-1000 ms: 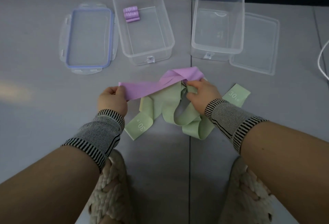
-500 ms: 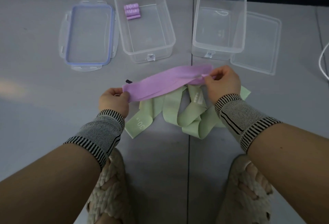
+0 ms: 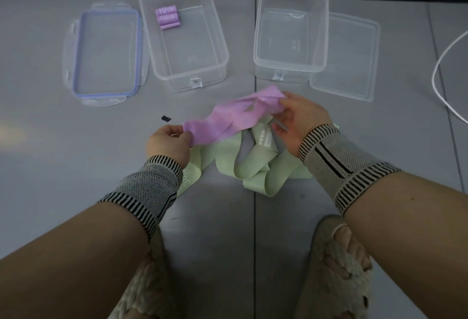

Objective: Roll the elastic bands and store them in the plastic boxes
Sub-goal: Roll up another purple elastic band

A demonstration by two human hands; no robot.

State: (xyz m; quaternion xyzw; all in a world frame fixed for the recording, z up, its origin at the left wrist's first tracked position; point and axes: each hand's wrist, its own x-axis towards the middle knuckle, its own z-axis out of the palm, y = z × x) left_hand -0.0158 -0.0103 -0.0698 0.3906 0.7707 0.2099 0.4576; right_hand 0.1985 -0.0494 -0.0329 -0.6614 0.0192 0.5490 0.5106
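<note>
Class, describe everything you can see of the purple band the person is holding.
The purple band is a flat, wide strip of thin, stretchy-looking material, pale lilac and matte. It is unrolled, slack and twisted, with creases near its right end. The left hand pinches its lower left end; the right hand grips the bunched right end. It hangs above the green bands, in front of the two open plastic boxes.

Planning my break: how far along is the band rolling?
Done: purple rolls sit in the left box. In hand: left hand and right hand hold an unrolled purple band. Left: the green bands; the right box looks empty.
</note>
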